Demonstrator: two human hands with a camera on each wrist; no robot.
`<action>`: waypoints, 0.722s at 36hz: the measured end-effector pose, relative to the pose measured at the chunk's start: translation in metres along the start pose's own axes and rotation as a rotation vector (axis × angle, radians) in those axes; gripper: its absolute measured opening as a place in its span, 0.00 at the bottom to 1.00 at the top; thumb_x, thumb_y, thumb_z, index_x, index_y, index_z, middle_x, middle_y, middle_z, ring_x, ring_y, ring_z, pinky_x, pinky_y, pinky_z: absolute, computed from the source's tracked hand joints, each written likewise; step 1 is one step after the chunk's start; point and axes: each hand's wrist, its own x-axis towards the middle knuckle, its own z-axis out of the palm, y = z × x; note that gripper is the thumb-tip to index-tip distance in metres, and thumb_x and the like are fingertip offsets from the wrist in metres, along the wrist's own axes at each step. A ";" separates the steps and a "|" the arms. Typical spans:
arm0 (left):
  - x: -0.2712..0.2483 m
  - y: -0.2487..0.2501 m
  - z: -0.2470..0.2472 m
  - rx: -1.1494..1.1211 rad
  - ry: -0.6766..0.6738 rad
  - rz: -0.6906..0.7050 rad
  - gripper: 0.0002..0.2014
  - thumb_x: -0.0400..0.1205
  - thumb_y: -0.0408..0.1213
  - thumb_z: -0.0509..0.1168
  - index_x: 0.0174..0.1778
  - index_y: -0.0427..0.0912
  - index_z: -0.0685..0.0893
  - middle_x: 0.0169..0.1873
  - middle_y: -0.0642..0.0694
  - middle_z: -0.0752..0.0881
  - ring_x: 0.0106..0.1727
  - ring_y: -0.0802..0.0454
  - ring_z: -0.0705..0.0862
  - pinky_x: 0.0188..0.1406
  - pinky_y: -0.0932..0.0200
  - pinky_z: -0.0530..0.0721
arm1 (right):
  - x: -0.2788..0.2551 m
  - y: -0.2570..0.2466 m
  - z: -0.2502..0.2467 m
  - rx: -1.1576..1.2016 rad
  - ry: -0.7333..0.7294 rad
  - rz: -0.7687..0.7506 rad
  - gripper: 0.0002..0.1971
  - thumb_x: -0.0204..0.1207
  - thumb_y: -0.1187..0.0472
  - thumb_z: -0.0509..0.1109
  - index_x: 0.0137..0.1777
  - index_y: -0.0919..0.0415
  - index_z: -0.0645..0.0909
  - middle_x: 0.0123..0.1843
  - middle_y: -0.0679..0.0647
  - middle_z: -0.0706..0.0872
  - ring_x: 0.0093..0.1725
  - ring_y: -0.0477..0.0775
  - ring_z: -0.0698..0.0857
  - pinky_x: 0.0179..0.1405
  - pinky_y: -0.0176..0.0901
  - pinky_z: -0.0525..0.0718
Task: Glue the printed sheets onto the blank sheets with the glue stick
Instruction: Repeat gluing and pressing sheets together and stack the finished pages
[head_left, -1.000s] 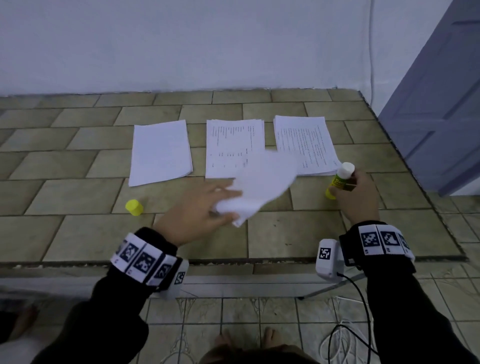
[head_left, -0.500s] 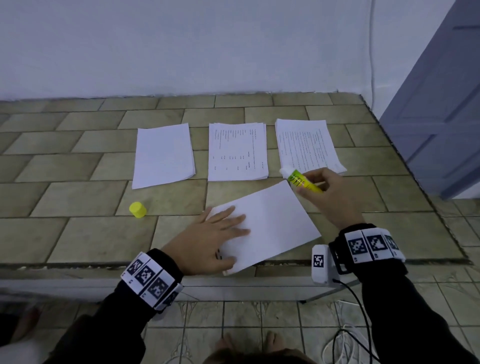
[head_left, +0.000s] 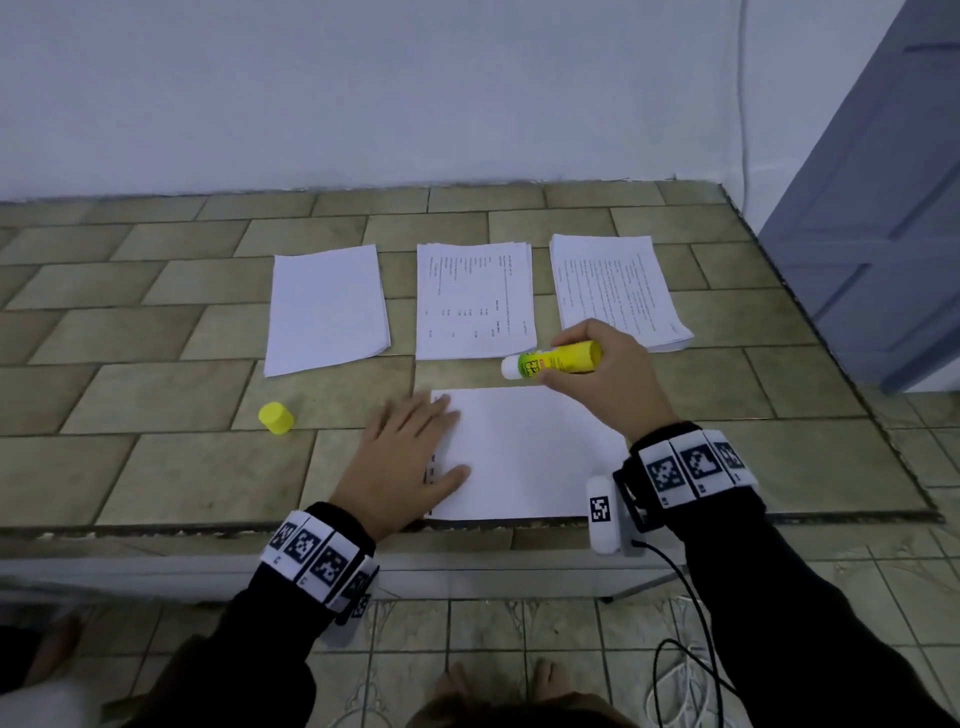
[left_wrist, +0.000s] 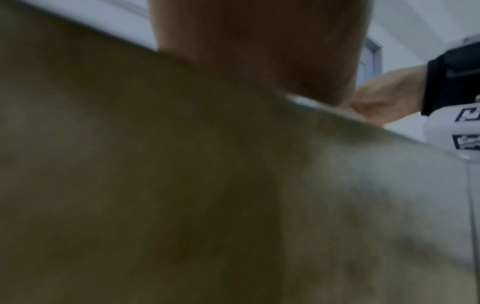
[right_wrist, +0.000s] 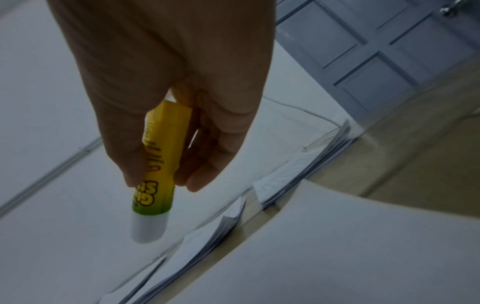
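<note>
So far, as best the frames show, no glue looks laid down. Left of centre in the head view lies the yellow cap (head_left: 276, 418), off the stick; above it sits the blank stack (head_left: 326, 307). At lower centre the left hand (head_left: 402, 462), fingers flat and spread, presses the left edge of a single sheet (head_left: 524, 452) lying white side up. Above it is the middle printed stack (head_left: 471, 300). Right of centre, the right hand (head_left: 605, 379) grips the glue stick (head_left: 553, 359), tip hovering over the sheet's top edge. The right printed stack (head_left: 615, 286) sits furthest right. Spreading and pressing remain.
</note>
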 end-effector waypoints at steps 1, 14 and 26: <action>0.002 0.000 0.001 -0.018 0.004 0.005 0.42 0.78 0.70 0.40 0.84 0.49 0.63 0.85 0.54 0.59 0.86 0.56 0.50 0.84 0.48 0.40 | 0.002 -0.003 0.003 -0.016 -0.008 -0.004 0.14 0.65 0.61 0.82 0.47 0.54 0.82 0.42 0.45 0.85 0.40 0.41 0.81 0.33 0.22 0.75; 0.003 -0.003 0.014 -0.207 0.161 -0.002 0.41 0.77 0.68 0.54 0.78 0.39 0.74 0.78 0.44 0.72 0.82 0.50 0.63 0.83 0.50 0.44 | 0.030 -0.036 0.049 -0.285 -0.273 -0.064 0.15 0.67 0.61 0.79 0.52 0.59 0.81 0.46 0.50 0.81 0.47 0.52 0.79 0.38 0.42 0.77; 0.003 -0.004 0.018 -0.226 0.224 0.013 0.40 0.78 0.67 0.56 0.75 0.37 0.76 0.78 0.44 0.74 0.82 0.51 0.65 0.84 0.45 0.49 | 0.045 -0.053 0.077 -0.472 -0.435 -0.054 0.21 0.68 0.65 0.77 0.59 0.63 0.74 0.52 0.59 0.79 0.50 0.59 0.80 0.37 0.44 0.77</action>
